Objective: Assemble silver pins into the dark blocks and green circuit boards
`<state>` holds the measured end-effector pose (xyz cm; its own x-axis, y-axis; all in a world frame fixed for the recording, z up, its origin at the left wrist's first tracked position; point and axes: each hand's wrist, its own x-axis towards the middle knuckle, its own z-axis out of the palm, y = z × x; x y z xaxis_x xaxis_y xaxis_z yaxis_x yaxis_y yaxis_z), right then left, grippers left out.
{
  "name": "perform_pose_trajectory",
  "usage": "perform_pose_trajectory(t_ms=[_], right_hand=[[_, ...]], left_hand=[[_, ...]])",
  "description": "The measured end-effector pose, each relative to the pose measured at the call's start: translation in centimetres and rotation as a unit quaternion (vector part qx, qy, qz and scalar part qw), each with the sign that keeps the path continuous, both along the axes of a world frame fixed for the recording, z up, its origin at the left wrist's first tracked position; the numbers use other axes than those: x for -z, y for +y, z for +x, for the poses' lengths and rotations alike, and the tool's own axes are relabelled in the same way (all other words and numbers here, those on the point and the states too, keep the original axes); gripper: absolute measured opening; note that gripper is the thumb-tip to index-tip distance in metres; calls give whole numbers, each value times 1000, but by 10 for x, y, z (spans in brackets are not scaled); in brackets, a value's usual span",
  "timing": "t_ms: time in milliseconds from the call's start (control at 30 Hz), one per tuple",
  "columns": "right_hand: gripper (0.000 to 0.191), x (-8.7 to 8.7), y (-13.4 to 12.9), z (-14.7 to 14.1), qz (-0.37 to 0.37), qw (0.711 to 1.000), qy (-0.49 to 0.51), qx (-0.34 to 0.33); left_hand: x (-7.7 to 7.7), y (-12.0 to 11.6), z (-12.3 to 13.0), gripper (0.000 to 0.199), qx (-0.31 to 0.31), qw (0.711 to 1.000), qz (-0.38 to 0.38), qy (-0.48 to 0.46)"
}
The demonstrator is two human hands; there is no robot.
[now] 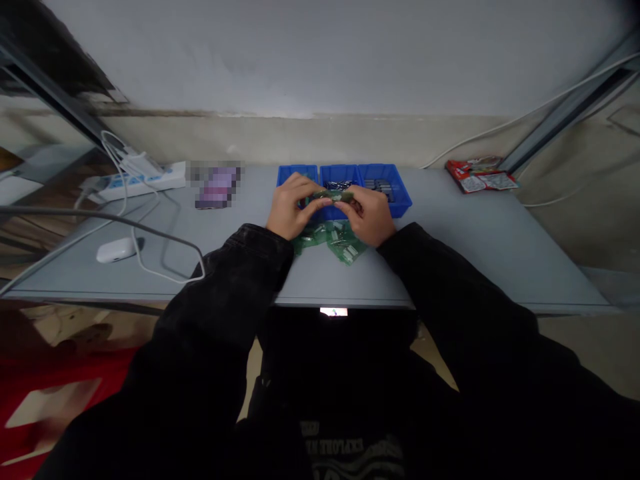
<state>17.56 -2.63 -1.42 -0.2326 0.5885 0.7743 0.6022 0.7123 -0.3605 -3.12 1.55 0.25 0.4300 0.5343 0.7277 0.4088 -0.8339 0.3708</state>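
Left grip (311,203) and right grip (351,201) pinching green packet (333,196), by blue bins (401,208), tabletop (485,233) room toward right edge

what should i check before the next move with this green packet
1. Left hand and right hand both gripping green packet: ok
2. Packet closed: cannot tell, partly covered
3. Metal pieces in right blue bin: ok
4. Left blue bin's contents: cannot tell, partly hidden
5. Green bags lying on table: ok
6. Cable well clear of left sleeve: not ok, its loop reaches the sleeve's edge in view
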Motion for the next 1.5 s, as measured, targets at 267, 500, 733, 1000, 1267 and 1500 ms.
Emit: perform_pose_trajectory(t_ms=[267,500,733,1000,1267,1500], right_hand=[[37,-1,-2,-1,-26,1000,-2,-5],[22,-5,-3,-3,-22,1000,18,-6],[16,-9,-3,0,-36,998,45,9],[41,-8,-6,-6,-125,975,172,-59],[25,-18,-8,0,-175,961,178,-115],[32,-14,-8,-1,-155,972,140,-107]], left_hand=[[-1,-1,-1,27,2,1000,9,-6],[-3,-2,-1,36,27,999,24,-27],[0,-2,0,32,23,999,-6,-35],[7,-1,0,54,-10,996,-60,-62],[2,-1,-3,29,-2,999,-9,-41],[4,4,-5,21,-20,999,16,-20]])
